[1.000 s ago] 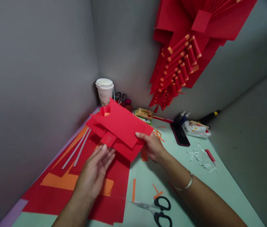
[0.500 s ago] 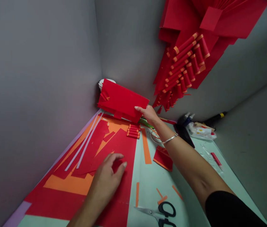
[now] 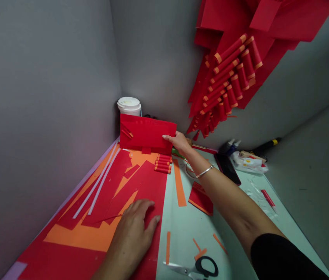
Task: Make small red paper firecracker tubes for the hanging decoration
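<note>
My right hand [image 3: 179,142] grips the right end of a red paper sheet [image 3: 149,134] at the back of the table, thumb on its front face. The sheet stands nearly upright, and small red pieces with orange ends lie against its left part. Below its lower edge sits a short row of red paper rolls with orange ends [image 3: 163,163]. My left hand [image 3: 137,229] hovers over red and orange paper [image 3: 83,237], empty, with thumb and fingers apart. Scissors [image 3: 193,268] lie at the front, right of my left hand.
A white lidded tub [image 3: 129,105] stands in the back corner. Red paper decorations with rolls [image 3: 231,74] hang on the wall. Orange strips [image 3: 179,182], a folded red piece [image 3: 201,198], a dark phone-like slab [image 3: 227,167] and a red pen [image 3: 267,197] lie on the right.
The red sheet has come down and levelled out in my right hand, uncovering the white tub. My left hand has shifted slightly right and down, fingers still apart.
</note>
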Demonstrator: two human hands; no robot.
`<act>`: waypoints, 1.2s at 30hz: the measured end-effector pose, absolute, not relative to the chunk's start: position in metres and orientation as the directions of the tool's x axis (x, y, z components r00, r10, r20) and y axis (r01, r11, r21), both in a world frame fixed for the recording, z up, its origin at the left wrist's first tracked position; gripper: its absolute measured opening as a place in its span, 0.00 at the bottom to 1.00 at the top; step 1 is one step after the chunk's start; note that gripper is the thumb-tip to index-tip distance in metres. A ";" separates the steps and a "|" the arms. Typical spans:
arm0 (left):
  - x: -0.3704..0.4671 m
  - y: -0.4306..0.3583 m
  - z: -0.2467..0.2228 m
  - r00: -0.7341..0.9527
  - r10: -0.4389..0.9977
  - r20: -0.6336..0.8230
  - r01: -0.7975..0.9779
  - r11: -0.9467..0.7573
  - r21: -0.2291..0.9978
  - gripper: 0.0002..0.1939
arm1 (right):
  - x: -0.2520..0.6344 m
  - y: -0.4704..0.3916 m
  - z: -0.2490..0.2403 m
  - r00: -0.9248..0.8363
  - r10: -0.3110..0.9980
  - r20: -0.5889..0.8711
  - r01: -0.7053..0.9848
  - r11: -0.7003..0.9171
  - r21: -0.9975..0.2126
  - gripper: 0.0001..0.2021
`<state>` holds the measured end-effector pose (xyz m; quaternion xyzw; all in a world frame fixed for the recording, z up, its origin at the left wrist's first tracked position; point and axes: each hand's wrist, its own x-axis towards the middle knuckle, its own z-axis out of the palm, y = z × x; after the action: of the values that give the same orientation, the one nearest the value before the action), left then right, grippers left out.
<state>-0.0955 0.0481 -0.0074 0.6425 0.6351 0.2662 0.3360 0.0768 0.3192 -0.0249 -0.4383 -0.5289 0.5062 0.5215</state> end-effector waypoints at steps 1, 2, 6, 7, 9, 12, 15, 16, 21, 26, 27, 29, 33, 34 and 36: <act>-0.095 0.048 -0.008 0.073 0.994 -0.086 0.665 0.016 0.747 0.13 | 0.076 0.318 -0.025 -0.060 0.992 0.111 -0.044 0.108 -0.993 0.16; -0.095 0.048 -0.009 0.095 0.991 -0.090 0.690 0.000 0.724 0.14 | 0.076 0.317 -0.026 -0.046 0.993 0.113 -0.023 0.112 -0.993 0.16; -0.095 0.046 -0.010 0.140 0.983 -0.117 0.759 -0.031 0.650 0.17 | 0.078 0.310 -0.024 0.042 0.992 0.116 0.046 0.114 -0.992 0.24; -0.095 0.046 -0.010 0.146 0.982 -0.119 0.769 -0.037 0.639 0.17 | 0.080 0.308 -0.022 0.070 0.991 0.113 0.063 0.109 -0.992 0.27; -0.095 0.045 -0.013 0.161 0.980 -0.118 0.783 -0.054 0.619 0.17 | 0.086 0.303 -0.017 0.134 0.986 0.102 0.088 0.090 -0.992 0.33; -0.098 0.046 -0.017 0.174 0.981 -0.091 0.805 -0.088 0.587 0.17 | 0.097 0.284 -0.008 0.216 0.974 0.061 0.074 0.046 -0.996 0.34; -0.103 0.048 -0.018 0.132 0.989 -0.069 0.838 -0.074 0.541 0.19 | 0.105 0.244 -0.006 0.180 0.982 -0.051 -0.020 -0.048 -0.999 0.26; -0.105 0.049 -0.018 0.108 0.992 -0.068 0.850 -0.056 0.525 0.20 | 0.106 0.226 -0.007 0.123 0.986 -0.114 -0.062 -0.107 -0.992 0.21; -0.109 0.053 -0.013 0.045 0.996 -0.073 0.891 -0.007 0.454 0.21 | 0.110 0.138 -0.022 -0.178 0.905 -0.386 -0.209 -0.419 -0.884 0.12; -0.107 0.054 -0.013 0.025 0.995 -0.099 0.921 0.016 0.388 0.22 | 0.103 0.105 -0.027 -0.284 0.835 -0.472 -0.298 -0.545 -0.784 0.11; -0.107 0.054 -0.013 0.013 0.995 -0.103 0.924 0.027 0.381 0.23 | 0.101 0.103 -0.026 -0.288 0.831 -0.475 -0.315 -0.551 -0.773 0.11; -0.107 0.055 -0.013 -0.021 0.993 -0.112 0.927 0.062 0.370 0.25 | 0.096 0.102 -0.024 -0.289 0.830 -0.477 -0.350 -0.555 -0.755 0.12; -0.108 0.057 -0.013 -0.081 0.987 -0.135 0.927 0.125 0.353 0.29 | 0.090 0.099 -0.022 -0.280 0.834 -0.475 -0.414 -0.551 -0.724 0.09; -0.108 0.057 -0.014 -0.087 0.986 -0.142 0.928 0.132 0.349 0.29 | 0.089 0.098 -0.022 -0.280 0.834 -0.476 -0.428 -0.552 -0.716 0.08; -0.108 0.059 -0.014 -0.095 0.983 -0.156 0.929 0.144 0.341 0.30 | 0.086 0.095 -0.023 -0.277 0.833 -0.479 -0.452 -0.553 -0.700 0.07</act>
<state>-0.1083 0.0587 -0.0140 0.6498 0.7358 0.0775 0.1746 0.0859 0.0952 -0.0225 -0.4318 -0.2205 0.7681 0.4182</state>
